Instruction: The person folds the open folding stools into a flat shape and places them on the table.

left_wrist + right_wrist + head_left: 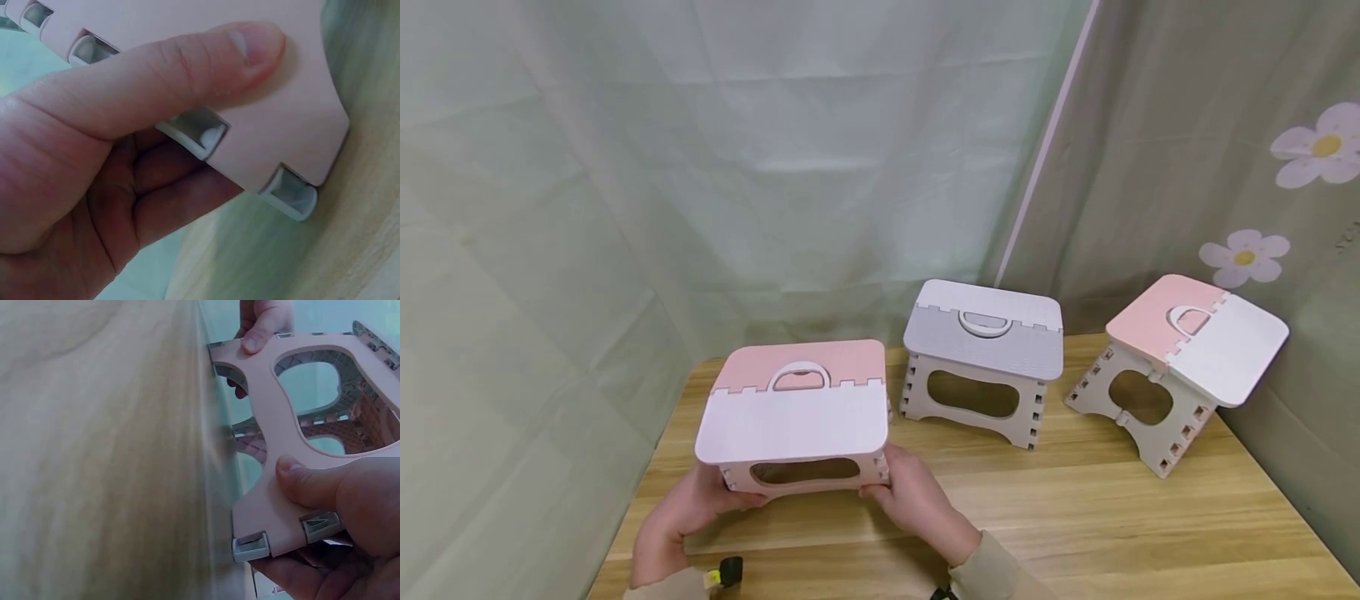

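Pink-white stool (793, 423), illegible curtain lettering (1348, 239)

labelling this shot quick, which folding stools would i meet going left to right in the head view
Rectangular pink-and-white plastic folding stool → rectangular grey-and-white plastic folding stool → second pink-and-white plastic folding stool, turned at an angle.

The stools (793, 425) look smooth, matt plastic, the tabletop (1060, 517) grained wood, the curtain (850, 183) creased cloth.
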The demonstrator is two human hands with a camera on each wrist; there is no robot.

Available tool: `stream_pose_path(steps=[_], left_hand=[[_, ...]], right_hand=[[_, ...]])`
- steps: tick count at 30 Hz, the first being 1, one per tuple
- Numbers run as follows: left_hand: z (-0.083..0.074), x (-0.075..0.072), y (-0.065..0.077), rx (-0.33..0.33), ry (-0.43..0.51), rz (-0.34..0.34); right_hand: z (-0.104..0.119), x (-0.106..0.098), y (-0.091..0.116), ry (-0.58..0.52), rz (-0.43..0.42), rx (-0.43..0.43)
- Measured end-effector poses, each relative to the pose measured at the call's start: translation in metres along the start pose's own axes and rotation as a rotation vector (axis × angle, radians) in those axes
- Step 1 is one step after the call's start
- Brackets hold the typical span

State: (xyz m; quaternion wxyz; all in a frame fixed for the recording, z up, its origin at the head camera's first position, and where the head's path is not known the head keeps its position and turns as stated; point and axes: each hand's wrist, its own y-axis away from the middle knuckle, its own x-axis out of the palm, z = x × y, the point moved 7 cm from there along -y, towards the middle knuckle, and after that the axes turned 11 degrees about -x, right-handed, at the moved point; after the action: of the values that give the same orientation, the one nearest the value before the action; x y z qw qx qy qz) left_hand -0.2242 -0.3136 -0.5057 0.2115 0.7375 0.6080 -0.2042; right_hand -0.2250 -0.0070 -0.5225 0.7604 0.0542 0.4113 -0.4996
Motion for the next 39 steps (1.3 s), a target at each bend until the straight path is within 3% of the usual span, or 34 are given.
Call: stream_pose_path(steps=[17, 25, 28, 32, 36, 39], left_hand=[[-0.006, -0.001, -0.006, 0.013, 0.004, -0.003], [-0.007, -0.001, -0.012, -0.057, -0.051, 0.015], [-0.006, 0.000, -0.013, -0.103, -0.026, 0.033], [-0.005, 0.003, -0.013, -0.112, 0.021, 0.048], [0.002, 0.005, -0.009, -0.123, -0.012, 0.005], [0.012, 0.009, -0.003, -0.172, -0.030, -0.075]], right_hand=[[-0.007, -0.009, 0.001, 0.017, -0.011, 0.083], [-0.010, -0.015, 0.001, 0.001, -0.007, 0.124], [-0.012, -0.016, 0.000, -0.011, -0.011, 0.138], [-0.014, -0.016, -0.002, -0.047, -0.031, 0.155], [-0.012, -0.014, -0.003, -0.110, -0.060, 0.152], [-0.010, -0.012, -0.001, -0.153, -0.076, 0.161]])
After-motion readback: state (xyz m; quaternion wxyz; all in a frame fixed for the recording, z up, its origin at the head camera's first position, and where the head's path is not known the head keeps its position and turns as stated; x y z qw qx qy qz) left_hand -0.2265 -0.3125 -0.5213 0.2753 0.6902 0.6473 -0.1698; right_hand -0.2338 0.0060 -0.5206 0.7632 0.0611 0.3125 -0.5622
